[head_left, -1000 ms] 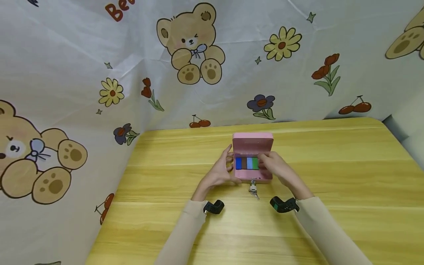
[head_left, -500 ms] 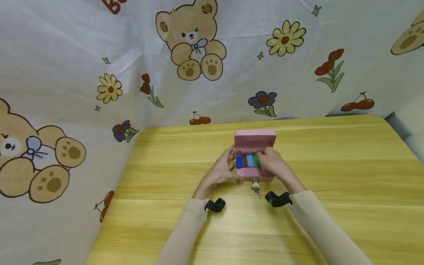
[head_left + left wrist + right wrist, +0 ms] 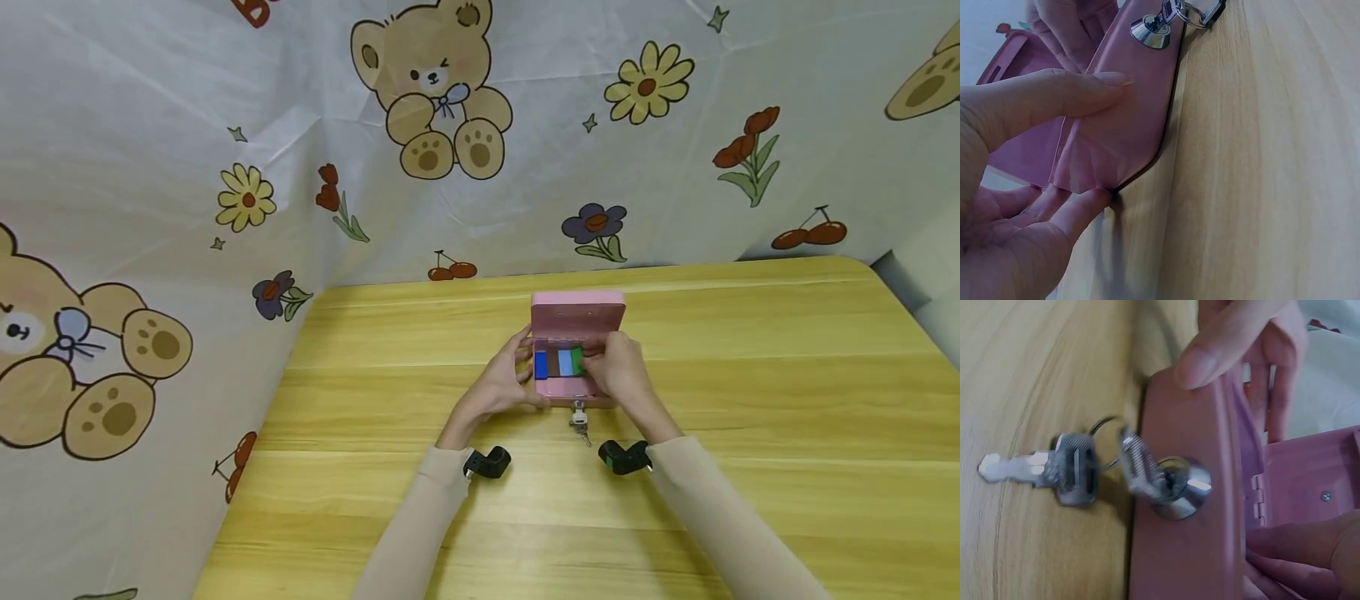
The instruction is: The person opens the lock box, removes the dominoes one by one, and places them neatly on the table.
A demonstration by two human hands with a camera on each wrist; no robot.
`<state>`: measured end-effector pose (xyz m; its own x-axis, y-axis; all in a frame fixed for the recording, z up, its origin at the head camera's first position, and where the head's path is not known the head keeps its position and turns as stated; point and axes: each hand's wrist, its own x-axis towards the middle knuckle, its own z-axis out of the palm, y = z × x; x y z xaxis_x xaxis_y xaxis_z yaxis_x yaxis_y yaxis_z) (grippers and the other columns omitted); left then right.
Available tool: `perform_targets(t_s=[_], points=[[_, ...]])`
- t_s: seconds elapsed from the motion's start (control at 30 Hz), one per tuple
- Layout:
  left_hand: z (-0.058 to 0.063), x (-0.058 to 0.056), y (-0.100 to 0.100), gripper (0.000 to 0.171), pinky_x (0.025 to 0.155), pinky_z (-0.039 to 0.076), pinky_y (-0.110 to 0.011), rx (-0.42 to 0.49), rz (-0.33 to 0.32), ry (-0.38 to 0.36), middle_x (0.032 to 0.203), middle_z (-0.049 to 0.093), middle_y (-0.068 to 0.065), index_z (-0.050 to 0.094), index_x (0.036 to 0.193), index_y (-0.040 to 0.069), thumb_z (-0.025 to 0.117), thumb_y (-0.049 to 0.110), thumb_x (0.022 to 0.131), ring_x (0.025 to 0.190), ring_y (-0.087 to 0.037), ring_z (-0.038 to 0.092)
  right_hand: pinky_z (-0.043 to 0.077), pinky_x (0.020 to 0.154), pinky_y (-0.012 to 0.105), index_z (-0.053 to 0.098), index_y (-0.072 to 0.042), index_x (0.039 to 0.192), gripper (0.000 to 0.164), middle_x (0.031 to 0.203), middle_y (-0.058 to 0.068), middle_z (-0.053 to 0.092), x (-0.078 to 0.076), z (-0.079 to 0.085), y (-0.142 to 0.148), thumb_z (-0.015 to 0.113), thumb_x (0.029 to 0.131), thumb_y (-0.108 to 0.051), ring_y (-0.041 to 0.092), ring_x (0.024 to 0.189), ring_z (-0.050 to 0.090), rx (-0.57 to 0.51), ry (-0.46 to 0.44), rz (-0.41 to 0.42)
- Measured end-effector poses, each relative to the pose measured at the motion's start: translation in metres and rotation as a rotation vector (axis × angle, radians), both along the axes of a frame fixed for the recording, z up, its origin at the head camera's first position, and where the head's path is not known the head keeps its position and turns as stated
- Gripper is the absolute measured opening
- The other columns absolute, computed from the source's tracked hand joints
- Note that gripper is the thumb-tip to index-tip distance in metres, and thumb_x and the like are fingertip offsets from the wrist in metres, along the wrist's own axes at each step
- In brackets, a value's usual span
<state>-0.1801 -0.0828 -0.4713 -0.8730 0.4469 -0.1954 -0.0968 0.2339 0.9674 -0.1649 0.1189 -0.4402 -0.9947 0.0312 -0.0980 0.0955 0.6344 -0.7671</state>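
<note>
A pink metal cash box (image 3: 577,317) stands on the table with its lid raised. My left hand (image 3: 495,383) grips the box's left end, the thumb on the front wall and the fingers behind the corner. Inside, a dark blue block (image 3: 541,365), a brown one (image 3: 553,363), a light blue one (image 3: 565,362) and a green block (image 3: 577,362) lie side by side. My right hand (image 3: 622,367) reaches into the box with bent fingers at the green block; its fingertips are hidden. A key (image 3: 1075,469) hangs on a ring from another in the front lock (image 3: 1191,494).
The wooden table (image 3: 375,467) extends on both sides of the box. A white cloth (image 3: 540,67) printed with bears and flowers hangs behind and to the left. Black wrist cameras (image 3: 487,463) are strapped to both wrists.
My right hand has turned more upright and its fingers have shifted slightly left, covering the green block's right edge. The left hand keeps its grip; the whole view has shifted slightly.
</note>
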Motion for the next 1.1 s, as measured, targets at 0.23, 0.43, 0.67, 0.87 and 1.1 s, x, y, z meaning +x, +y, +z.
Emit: perform_targets(t_s=[0.23, 0.43, 0.67, 0.87, 1.1], points=[[0.001, -0.001, 0.001, 0.13, 0.117, 0.046, -0.038, 0.001, -0.001, 0.004, 0.166, 0.032, -0.013, 0.016, 0.169, 0.016, 0.087, -0.022, 0.067, 0.153, -0.032, 0.033, 0.065, 0.084, 0.05, 0.073, 0.015, 0.107, 0.023, 0.101, 0.028, 0.073, -0.003, -0.005, -0.002, 0.07, 0.085, 0.012, 0.038, 0.093, 0.072, 0.02, 0.036, -0.022], [0.002, 0.0, 0.001, 0.131, 0.119, 0.043, -0.04, -0.003, 0.006, -0.001, 0.167, 0.029, -0.014, 0.015, 0.169, 0.017, 0.087, -0.022, 0.067, 0.153, -0.034, 0.033, 0.065, 0.083, 0.047, 0.073, 0.014, 0.112, 0.028, 0.104, 0.028, 0.074, -0.004, -0.003, -0.001, 0.071, 0.084, 0.012, 0.038, 0.095, 0.073, -0.034, -0.011, -0.037], [-0.003, 0.001, 0.002, 0.133, 0.122, 0.039, -0.042, 0.052, 0.01, -0.012, 0.166, 0.03, -0.014, 0.016, 0.169, 0.017, 0.084, -0.026, 0.064, 0.154, -0.034, 0.031, 0.064, 0.086, 0.029, 0.069, 0.011, 0.126, 0.037, 0.116, 0.024, 0.074, 0.007, 0.01, 0.019, 0.076, 0.092, -0.001, 0.018, 0.092, 0.073, -0.308, -0.119, -0.052], [-0.003, 0.001, 0.004, 0.131, 0.119, 0.043, -0.04, 0.033, 0.002, -0.005, 0.167, 0.03, -0.014, 0.017, 0.169, 0.018, 0.087, -0.022, 0.066, 0.154, -0.033, 0.031, 0.063, 0.08, 0.02, 0.059, 0.015, 0.136, 0.048, 0.101, 0.005, 0.079, 0.023, 0.017, 0.066, 0.074, 0.095, -0.003, 0.002, 0.082, 0.072, -0.508, -0.128, -0.044], [-0.003, 0.002, 0.001, 0.131, 0.121, 0.041, -0.042, 0.031, -0.006, 0.001, 0.167, 0.03, -0.012, 0.015, 0.169, 0.016, 0.087, -0.023, 0.066, 0.155, -0.032, 0.03, 0.065, 0.08, 0.026, 0.055, 0.021, 0.136, 0.047, 0.094, -0.004, 0.075, 0.029, 0.002, 0.113, 0.069, 0.1, -0.006, 0.006, 0.08, 0.074, -0.439, -0.173, -0.058]])
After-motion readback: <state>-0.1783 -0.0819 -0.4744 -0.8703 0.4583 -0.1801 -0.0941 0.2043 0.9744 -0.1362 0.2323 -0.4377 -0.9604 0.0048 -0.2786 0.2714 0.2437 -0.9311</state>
